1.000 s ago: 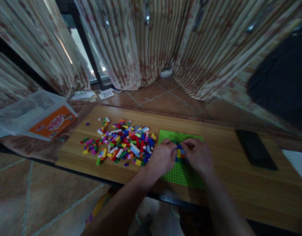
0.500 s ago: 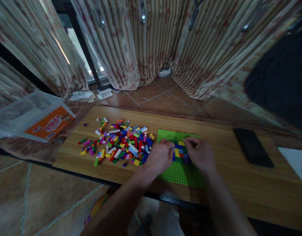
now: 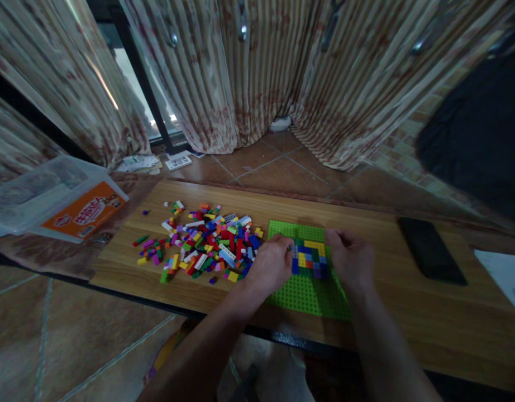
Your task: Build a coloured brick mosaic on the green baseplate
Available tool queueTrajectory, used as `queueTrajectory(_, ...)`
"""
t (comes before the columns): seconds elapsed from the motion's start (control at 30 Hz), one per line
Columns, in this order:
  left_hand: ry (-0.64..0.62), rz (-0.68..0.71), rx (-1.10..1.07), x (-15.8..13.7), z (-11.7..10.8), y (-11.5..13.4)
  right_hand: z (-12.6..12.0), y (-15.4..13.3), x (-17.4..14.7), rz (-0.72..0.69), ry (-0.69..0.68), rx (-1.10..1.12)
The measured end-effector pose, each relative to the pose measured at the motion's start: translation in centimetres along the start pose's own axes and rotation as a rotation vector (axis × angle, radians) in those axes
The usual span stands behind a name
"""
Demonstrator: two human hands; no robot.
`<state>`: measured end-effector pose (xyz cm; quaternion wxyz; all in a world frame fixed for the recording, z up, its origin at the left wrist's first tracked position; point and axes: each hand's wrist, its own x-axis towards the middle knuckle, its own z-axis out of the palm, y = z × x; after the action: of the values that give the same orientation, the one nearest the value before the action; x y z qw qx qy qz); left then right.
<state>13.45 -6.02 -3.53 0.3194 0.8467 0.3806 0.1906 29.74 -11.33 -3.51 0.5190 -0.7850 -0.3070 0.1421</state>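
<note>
Here, right of the frame's centre, a green baseplate (image 3: 301,297) carries a multicoloured brick patch (image 3: 310,258), the left hand (image 3: 271,264) and right hand (image 3: 353,258) curled on either side (whether pinching anything, I cannot tell).

I count remotely: one left hand (image 3: 269,263), one right hand (image 3: 353,259), one green baseplate (image 3: 301,297), one phone (image 3: 431,251), one box (image 3: 84,211), one table (image 3: 391,285). One pile of loose bricks (image 3: 211,240), too jumbled to number.

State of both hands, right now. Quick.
Left hand: fingers curled beside the built bricks; grip cannot be told.
Right hand: fingers curled at the green baseplate's right edge; contents hidden.
</note>
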Motion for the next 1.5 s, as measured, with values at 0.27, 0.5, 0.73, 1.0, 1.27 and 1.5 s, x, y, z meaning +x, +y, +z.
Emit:
queueTrajectory(0.27, -0.005, 0.014, -0.004, -0.06, 0.08, -0.06, 0.13, -0.15, 0.22, 0.299, 0.027, 0.708)
queueTrajectory(0.5, -0.013, 0.016, -0.017, -0.08, 0.19, -0.05, 0.28, -0.66, -0.03, 0.359, -0.018, 0.761)
queueTrajectory(0.73, -0.013, 0.021, -0.001, -0.18, 0.19, 0.02, 0.32, -0.35, 0.08, 0.447, -0.024, 0.786)
queueTrajectory(1.0, -0.021, 0.029, 0.019, -0.23, 0.29, -0.05, 0.50, -0.22, -0.01, 0.426, -0.033, 0.785)
queueTrajectory(1.27, -0.055, 0.028, 0.043, -0.38, 0.13, -0.01, 0.63, -0.09, -0.07, 0.381, -0.048, 0.753)
queueTrajectory(1.5, -0.061, 0.024, 0.029, -0.52, 0.01, 0.13, 0.66, -0.14, -0.10, 0.355, -0.051, 0.732)
